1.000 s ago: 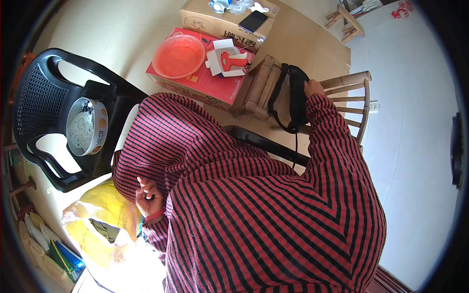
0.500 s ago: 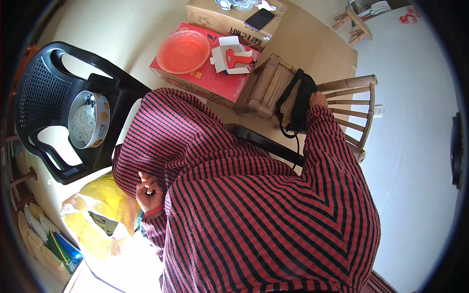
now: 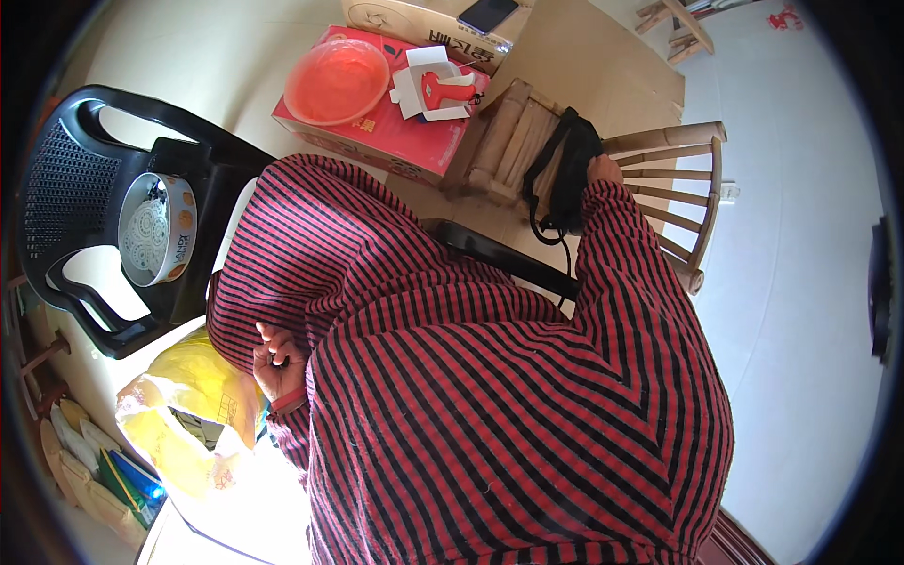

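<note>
Gripping the near side of a black strapped bag (image 3: 573, 179), the right hand (image 3: 605, 169) was closed on the fabric, its fingertips hidden behind the material. The bag sat over the right edge of the seat of a bamboo chair (image 3: 516, 141), beside the slatted backrest (image 3: 673, 137). Within the last second, the right hand had come slightly nearer the body, the bag's upper end had leaned toward the backrest, and more of the top rail was uncovered. This suggested that the bag was being shifted by the grip, though it had not come clear of the chair.

The left hand (image 3: 278, 363) lay at the lap, palm up and fingers loosely curled, with nothing visible in it; its pose was essentially unchanged. Just beside it stood an open yellow plastic bag (image 3: 198, 372).

Beyond the knees, a red box (image 3: 414, 141) carried a pink bowl (image 3: 337, 83) toward its left edge and, toward its right edge, a white carton with raised flaps (image 3: 405, 105) containing a red-and-white device (image 3: 443, 91). Behind it, a phone (image 3: 488, 14) lay on a brown carton (image 3: 400, 21). At far left, a black plastic chair (image 3: 80, 188) bore a round tin (image 3: 184, 231) on its seat.
</note>
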The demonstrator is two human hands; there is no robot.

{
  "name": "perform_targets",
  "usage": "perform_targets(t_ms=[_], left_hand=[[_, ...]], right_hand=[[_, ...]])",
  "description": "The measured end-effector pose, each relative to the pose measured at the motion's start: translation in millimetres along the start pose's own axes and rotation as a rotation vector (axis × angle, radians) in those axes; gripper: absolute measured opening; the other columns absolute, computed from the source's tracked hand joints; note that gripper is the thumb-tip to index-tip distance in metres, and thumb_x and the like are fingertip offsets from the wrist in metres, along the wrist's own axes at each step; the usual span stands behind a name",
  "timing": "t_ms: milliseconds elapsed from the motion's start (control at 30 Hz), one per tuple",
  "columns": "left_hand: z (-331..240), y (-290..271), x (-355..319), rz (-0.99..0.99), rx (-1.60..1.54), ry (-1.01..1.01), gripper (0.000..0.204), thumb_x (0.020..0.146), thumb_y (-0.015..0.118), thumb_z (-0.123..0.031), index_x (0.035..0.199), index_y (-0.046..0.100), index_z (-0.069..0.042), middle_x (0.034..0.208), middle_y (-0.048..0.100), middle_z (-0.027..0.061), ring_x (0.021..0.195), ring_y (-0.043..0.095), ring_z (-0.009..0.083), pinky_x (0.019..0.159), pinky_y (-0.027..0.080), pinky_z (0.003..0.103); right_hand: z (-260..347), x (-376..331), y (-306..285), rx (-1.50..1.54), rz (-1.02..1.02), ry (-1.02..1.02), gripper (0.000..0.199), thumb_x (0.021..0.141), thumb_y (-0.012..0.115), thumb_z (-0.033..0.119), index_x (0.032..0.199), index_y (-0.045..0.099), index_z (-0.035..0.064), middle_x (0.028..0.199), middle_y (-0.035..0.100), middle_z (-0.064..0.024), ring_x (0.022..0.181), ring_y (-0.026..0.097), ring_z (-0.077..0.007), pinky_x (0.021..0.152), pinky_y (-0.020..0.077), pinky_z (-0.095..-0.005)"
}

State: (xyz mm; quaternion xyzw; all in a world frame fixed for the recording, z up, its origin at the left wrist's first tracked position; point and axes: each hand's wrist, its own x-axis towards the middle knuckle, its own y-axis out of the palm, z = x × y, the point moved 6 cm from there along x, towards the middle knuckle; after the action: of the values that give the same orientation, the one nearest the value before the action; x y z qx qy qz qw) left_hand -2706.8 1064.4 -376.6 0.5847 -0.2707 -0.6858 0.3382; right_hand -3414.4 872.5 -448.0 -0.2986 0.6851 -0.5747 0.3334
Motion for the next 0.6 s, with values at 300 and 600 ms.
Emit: perform_targets(t_ms=[300, 600], left_hand=[[6, 6, 0, 0.006, -0.009, -0.014, 0.039, 0.072, 0.047, 0.010, 0.107, 0.058, -0.001, 0.090, 0.055, 0.0054, 0.068, 0.043, 0.0122, 0.053, 0.036, 0.021], [5, 6, -5, 0.042, -0.039, -0.003, 0.037, 0.073, 0.047, 0.009, 0.107, 0.058, 0.000, 0.090, 0.056, 0.0060, 0.068, 0.044, 0.0122, 0.053, 0.036, 0.021]], right_hand=[[10, -26, -27, 0.007, -0.120, 0.235, 0.034, 0.086, 0.056, 0.030, 0.110, 0.057, 0.0063, 0.101, 0.061, -0.0219, 0.093, 0.061, -0.0377, 0.080, 0.0496, -0.0457], [119, -42, 25, 0.050, 0.162, -0.309, 0.037, 0.082, 0.057, 0.022, 0.113, 0.045, 0.0056, 0.092, 0.061, -0.0246, 0.086, 0.061, -0.0412, 0.076, 0.0487, -0.0502]])
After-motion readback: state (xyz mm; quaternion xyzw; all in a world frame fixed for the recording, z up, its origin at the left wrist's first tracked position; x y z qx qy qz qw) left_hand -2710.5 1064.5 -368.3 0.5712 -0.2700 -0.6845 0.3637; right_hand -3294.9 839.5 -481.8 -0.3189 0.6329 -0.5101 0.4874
